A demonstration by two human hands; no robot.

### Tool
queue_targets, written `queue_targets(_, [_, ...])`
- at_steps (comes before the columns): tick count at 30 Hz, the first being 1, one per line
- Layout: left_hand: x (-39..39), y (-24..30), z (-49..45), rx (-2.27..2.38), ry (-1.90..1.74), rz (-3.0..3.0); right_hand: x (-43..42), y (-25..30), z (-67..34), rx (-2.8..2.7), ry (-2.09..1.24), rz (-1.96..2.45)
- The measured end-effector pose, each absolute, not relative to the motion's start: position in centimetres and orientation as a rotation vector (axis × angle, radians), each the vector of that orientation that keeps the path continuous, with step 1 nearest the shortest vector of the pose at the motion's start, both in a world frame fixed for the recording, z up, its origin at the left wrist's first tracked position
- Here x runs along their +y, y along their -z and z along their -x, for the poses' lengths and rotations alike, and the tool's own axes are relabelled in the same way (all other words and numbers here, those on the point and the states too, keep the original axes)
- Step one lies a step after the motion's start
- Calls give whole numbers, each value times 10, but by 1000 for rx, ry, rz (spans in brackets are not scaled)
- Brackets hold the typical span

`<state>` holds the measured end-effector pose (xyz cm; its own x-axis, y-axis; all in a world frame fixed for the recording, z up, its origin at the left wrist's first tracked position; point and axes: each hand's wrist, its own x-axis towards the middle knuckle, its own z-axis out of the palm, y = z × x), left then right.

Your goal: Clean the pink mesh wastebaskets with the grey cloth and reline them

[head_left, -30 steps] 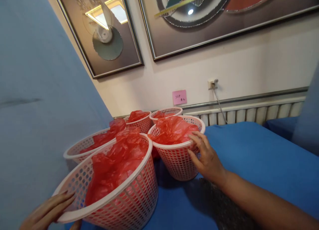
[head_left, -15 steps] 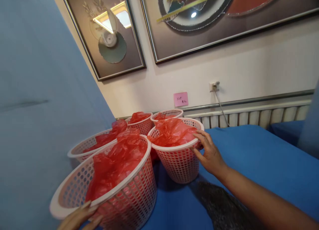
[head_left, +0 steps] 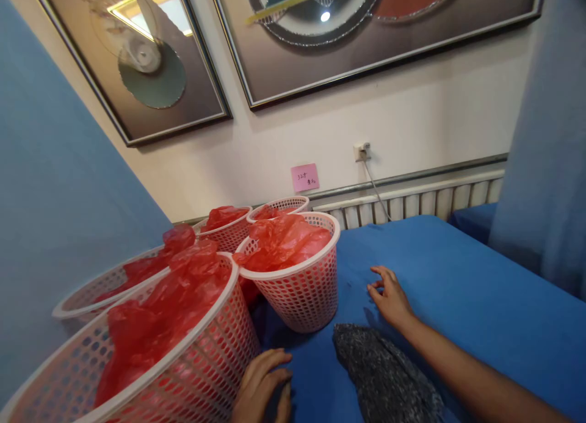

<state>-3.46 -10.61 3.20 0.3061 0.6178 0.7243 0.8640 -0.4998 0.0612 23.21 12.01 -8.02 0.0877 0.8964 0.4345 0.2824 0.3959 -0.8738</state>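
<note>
My right hand (head_left: 390, 298) hovers over the blue cover, off the rim of the middle basket, fingers apart with nothing in them. Beside the large front basket (head_left: 183, 356) is my left hand (head_left: 262, 383), its fingers spread and slightly curled, holding nothing. Both pink-white perforated baskets hold crumpled red plastic bags (head_left: 178, 307); the middle basket (head_left: 304, 295) stands upright on the cover. Between my hands lies a dark grey speckled bundle (head_left: 384, 374), its kind unclear, with its lower end cut off by the picture edge.
More baskets with red bags stand behind: one at left (head_left: 73, 304), one at back (head_left: 233, 235), another by the wall (head_left: 300, 203). The blue-covered surface (head_left: 439, 270) runs right toward a radiator (head_left: 425, 203). Blue curtains (head_left: 544, 166) hang at both sides.
My right hand has let go of the middle basket's rim and moved down beside it. My left hand has left the front basket's rim and moved right. The view has shifted right.
</note>
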Motion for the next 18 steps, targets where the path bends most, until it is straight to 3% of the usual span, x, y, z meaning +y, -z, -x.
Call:
queue_targets(6, [-58,-10,-15,-1658,1128,2490,135,110,-251,-1580,-835,1429])
queue_targets(18, [50,5,-107,-1775,990,2989,145,107,-264,-1687,-987,1323])
